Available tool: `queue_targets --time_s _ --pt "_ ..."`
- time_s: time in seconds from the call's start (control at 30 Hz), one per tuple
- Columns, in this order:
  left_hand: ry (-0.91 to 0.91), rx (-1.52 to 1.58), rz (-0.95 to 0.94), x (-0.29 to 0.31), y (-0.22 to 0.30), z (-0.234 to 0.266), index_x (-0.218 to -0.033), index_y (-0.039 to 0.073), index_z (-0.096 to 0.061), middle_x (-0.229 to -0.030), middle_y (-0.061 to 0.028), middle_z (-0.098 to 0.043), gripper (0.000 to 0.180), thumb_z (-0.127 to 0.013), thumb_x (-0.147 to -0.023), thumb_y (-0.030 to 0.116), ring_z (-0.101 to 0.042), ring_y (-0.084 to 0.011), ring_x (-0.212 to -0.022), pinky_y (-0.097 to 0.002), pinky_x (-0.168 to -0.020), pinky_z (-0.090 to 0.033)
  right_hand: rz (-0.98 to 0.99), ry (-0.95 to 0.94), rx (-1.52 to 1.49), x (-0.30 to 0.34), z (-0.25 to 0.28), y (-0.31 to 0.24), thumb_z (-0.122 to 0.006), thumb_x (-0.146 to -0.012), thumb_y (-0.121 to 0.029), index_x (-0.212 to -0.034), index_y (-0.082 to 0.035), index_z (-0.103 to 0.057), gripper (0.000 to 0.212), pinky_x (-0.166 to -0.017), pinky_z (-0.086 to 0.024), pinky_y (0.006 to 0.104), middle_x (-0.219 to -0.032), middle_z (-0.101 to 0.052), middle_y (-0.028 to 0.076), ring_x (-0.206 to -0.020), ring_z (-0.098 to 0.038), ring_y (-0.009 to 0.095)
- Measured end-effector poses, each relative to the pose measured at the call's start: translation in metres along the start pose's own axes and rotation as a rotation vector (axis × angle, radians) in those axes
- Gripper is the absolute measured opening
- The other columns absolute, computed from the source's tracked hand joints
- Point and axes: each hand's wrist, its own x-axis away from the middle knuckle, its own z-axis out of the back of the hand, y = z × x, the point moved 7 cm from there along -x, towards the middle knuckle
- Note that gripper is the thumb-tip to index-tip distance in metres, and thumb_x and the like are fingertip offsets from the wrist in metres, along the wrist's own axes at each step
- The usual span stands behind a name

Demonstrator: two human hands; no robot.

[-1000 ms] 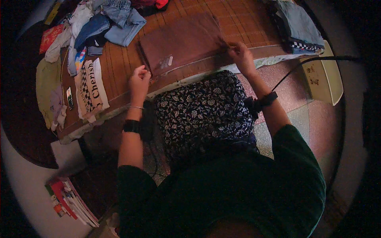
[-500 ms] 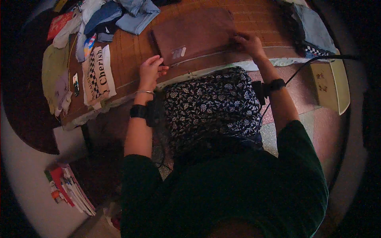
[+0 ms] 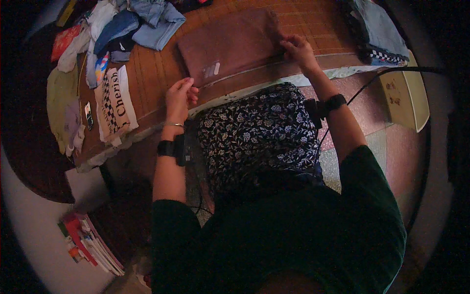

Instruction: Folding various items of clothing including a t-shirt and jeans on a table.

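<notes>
pinching, as far as i can make out, the right edge of the brown cloth (image 3: 235, 41) near its lower corner, my right hand (image 3: 299, 54) is at the upper right of centre in the frame. my left hand (image 3: 180, 100) has thumb and forefinger drawn together at the cloth's lower left corner; i cannot tell whether any fabric is caught between them. the cloth lies in the upper middle of the frame, on the brown patterned surface (image 3: 320, 22). it looks folded into a neat, flat rectangle, slightly aslant, dull and plain but for small pale oblong marks near its lower left.

i judge the shaping of this piece nearly done, with perhaps only the edges to straighten. farther out, the denim pile (image 3: 377, 29) at the upper right sits folded, a checkered strip showing at its lower end. at the upper left, the heap of clothes (image 3: 115, 32) is jumbled and looks undone, and below it lies a pale printed cloth (image 3: 117, 105) with a checkered band
</notes>
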Motion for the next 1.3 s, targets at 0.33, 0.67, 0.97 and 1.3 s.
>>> queue_targets --time_s 0.33,0.67,0.97,1.3 --pt "0.005 0.137 0.057 0.001 -0.005 -0.010 -0.104 0.005 -0.059 -0.085 -0.0104 -0.068 0.026 -0.069 -0.088 0.023 -0.064 -0.0173 -0.065 -0.0282 -0.056 -0.050 -0.147 -0.024 0.125 0.000 -0.001 0.003 -0.067 -0.090 -0.027 -0.107 0.003 -0.067 0.034 -0.054 -0.053 0.0269 -0.084 -0.070 0.007 -0.063 -0.067 0.013" --pt "-0.063 0.003 0.069 -0.004 0.002 -0.021 -0.100 0.003 -0.056 -0.081 -0.0122 -0.066 0.028 -0.067 -0.090 0.027 -0.067 -0.0215 -0.065 -0.0288 -0.052 -0.052 -0.145 -0.035 0.133 -0.004 -0.004 -0.003 -0.067 -0.089 -0.029 -0.109 0.005 -0.067 0.039 -0.060 -0.054 0.0295 -0.086 -0.072 0.010 -0.067 -0.068 0.016" --pt "-0.004 -0.175 -0.013 -0.011 0.012 -0.003 -0.097 -0.001 -0.052 -0.077 -0.0127 -0.063 0.028 -0.063 -0.092 0.024 -0.068 -0.0234 -0.060 -0.0303 -0.050 -0.055 -0.150 0.027 0.217 0.009 0.004 0.017 -0.064 -0.089 -0.038 -0.104 0.001 -0.070 0.042 -0.069 -0.053 0.0354 -0.082 -0.072 0.012 -0.075 -0.069 0.021" --pt "0.400 -0.931 -0.695 0.008 0.069 -0.025 -0.104 0.001 -0.060 -0.100 -0.0156 -0.064 0.034 -0.067 -0.088 0.030 -0.061 -0.0330 -0.091 -0.0442 -0.079 -0.049 -0.124 -0.082 0.620 -0.008 -0.001 -0.045 -0.067 -0.083 -0.049 -0.104 -0.004 -0.071 0.050 -0.079 -0.052 0.0405 -0.091 -0.071 0.019 -0.089 -0.068 0.032"
